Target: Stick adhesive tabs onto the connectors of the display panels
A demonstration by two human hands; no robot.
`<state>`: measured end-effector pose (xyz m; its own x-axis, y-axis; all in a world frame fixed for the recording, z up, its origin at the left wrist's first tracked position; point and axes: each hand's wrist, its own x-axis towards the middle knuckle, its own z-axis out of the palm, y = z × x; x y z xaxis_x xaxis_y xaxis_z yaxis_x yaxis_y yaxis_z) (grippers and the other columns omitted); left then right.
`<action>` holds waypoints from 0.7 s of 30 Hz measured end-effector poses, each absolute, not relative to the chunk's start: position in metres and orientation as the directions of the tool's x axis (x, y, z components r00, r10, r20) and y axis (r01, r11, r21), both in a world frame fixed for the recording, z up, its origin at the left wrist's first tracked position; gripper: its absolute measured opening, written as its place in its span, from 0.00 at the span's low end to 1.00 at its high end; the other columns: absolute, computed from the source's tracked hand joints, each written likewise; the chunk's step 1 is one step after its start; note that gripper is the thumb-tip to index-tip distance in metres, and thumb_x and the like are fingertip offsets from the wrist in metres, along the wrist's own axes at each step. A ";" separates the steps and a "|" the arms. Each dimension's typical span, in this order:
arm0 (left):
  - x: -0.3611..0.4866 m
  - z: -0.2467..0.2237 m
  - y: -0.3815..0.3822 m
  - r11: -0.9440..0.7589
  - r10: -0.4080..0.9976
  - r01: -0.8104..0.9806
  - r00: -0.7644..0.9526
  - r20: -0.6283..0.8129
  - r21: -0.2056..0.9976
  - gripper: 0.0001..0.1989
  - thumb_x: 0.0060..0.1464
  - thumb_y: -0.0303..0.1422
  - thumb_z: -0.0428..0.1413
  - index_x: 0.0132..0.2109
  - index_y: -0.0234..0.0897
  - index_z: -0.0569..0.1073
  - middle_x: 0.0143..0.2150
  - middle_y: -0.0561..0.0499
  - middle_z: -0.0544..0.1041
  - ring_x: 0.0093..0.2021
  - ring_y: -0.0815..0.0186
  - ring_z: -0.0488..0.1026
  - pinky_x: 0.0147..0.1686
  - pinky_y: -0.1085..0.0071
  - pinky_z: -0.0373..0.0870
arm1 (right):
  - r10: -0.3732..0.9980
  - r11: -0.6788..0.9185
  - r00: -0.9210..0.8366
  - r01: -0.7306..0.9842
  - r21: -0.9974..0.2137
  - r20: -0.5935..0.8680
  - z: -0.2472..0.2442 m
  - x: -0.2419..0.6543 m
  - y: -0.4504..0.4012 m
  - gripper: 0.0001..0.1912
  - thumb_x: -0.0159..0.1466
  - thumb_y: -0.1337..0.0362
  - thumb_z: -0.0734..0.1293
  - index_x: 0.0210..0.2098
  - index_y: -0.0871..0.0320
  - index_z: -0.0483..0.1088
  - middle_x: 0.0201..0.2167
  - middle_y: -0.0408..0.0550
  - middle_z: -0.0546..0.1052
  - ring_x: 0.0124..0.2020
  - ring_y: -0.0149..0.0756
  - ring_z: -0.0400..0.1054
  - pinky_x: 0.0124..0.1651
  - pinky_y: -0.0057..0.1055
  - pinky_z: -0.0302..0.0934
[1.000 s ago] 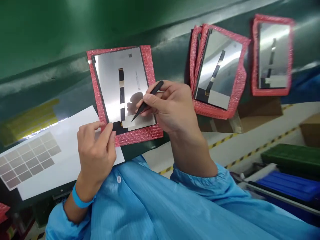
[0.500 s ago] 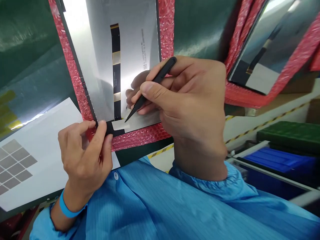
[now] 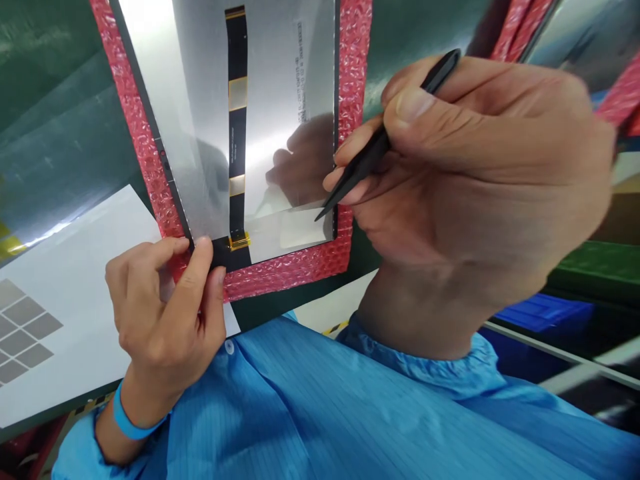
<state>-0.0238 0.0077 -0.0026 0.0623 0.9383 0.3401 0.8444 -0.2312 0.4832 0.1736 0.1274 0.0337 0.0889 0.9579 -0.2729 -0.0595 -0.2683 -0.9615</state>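
A silvery display panel [image 3: 200, 120] lies on pink bubble wrap [image 3: 285, 275], with a black flex cable [image 3: 238, 140] running down its middle to a gold connector near the lower edge. My left hand [image 3: 167, 307] grips the panel's lower left corner between thumb and fingers. In my right hand [image 3: 475, 167] are black tweezers [image 3: 373, 150], their tip over the panel's lower right corner. A pale rectangular piece [image 3: 306, 228] shows at that tip; whether it is held or lies on the panel, I cannot tell. The right hand's reflection shows on the panel.
On the left a white sheet [image 3: 75, 313] bears several grey squares [image 3: 25, 311]. Another panel [image 3: 575, 40] with pink wrap is at the upper right. Blue bins [image 3: 545, 312] stand low at the right, beyond the green table [image 3: 45, 100].
My right hand has moved right with the tweezers. The pale piece that covered the cable's lower end is now near the right corner, and the gold connector shows. My left hand stays at the corner.
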 end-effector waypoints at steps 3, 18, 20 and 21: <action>-0.024 -0.002 0.008 -0.244 0.935 0.837 0.069 0.349 0.489 0.19 0.58 0.25 0.68 0.57 0.33 0.81 0.50 0.34 0.81 0.50 0.46 0.79 0.49 0.46 0.74 | 0.962 -0.255 0.092 -0.029 -0.966 -0.257 0.036 0.172 0.126 0.12 0.65 0.68 0.74 0.26 0.48 0.79 0.26 0.47 0.80 0.26 0.40 0.76 0.19 0.32 0.66; -0.021 0.004 0.008 -0.198 0.960 0.831 0.056 0.275 0.520 0.20 0.61 0.25 0.65 0.59 0.39 0.79 0.54 0.36 0.80 0.53 0.45 0.78 0.52 0.40 0.74 | 0.951 -0.284 0.141 0.055 -0.957 -0.274 0.047 0.163 0.125 0.14 0.62 0.71 0.71 0.23 0.47 0.78 0.25 0.45 0.81 0.23 0.39 0.72 0.19 0.35 0.66; -0.020 0.005 0.008 -0.182 0.963 0.836 0.045 0.267 0.518 0.20 0.63 0.27 0.65 0.60 0.43 0.79 0.55 0.39 0.80 0.54 0.45 0.78 0.53 0.40 0.74 | 0.945 -0.306 0.153 0.093 -0.947 -0.290 0.049 0.161 0.124 0.16 0.63 0.72 0.70 0.22 0.47 0.77 0.24 0.46 0.81 0.23 0.40 0.72 0.19 0.36 0.67; -0.020 0.005 0.008 -0.179 0.963 0.837 0.040 0.267 0.517 0.20 0.63 0.27 0.64 0.60 0.44 0.79 0.55 0.39 0.80 0.54 0.45 0.78 0.53 0.40 0.74 | 0.944 -0.310 0.156 0.112 -0.944 -0.292 0.050 0.159 0.123 0.16 0.63 0.72 0.69 0.22 0.47 0.77 0.24 0.45 0.80 0.23 0.41 0.73 0.19 0.36 0.68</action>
